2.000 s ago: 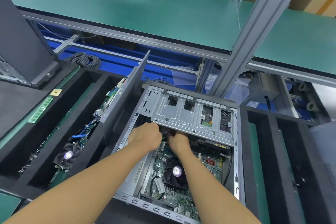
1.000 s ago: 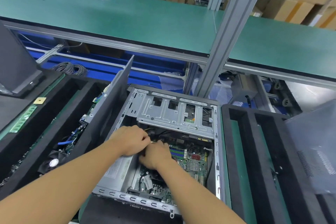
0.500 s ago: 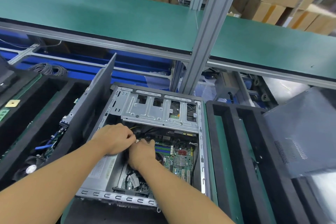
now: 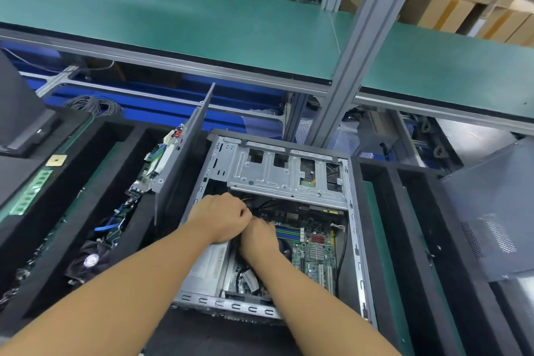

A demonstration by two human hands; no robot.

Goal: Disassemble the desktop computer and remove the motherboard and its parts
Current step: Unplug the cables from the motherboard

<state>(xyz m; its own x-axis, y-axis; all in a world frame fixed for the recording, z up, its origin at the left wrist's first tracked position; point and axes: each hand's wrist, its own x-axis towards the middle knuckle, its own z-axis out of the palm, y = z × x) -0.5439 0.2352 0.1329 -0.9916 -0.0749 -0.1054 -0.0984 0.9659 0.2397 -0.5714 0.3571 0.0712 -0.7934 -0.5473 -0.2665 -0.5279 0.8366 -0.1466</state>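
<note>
1. My left hand (image 4: 221,217) is curled into a fist inside the open computer case (image 4: 231,305), beside the black cables (image 4: 261,205) under the drive cage (image 4: 277,176); I cannot tell what it holds.
2. My right hand (image 4: 258,237) touches it, fingers hidden, so I cannot tell its grip either.
3. The motherboard (image 4: 315,248) lies on the case floor, just right of my hands.
4. A silver box (image 4: 208,266) sits under my left wrist.
</note>
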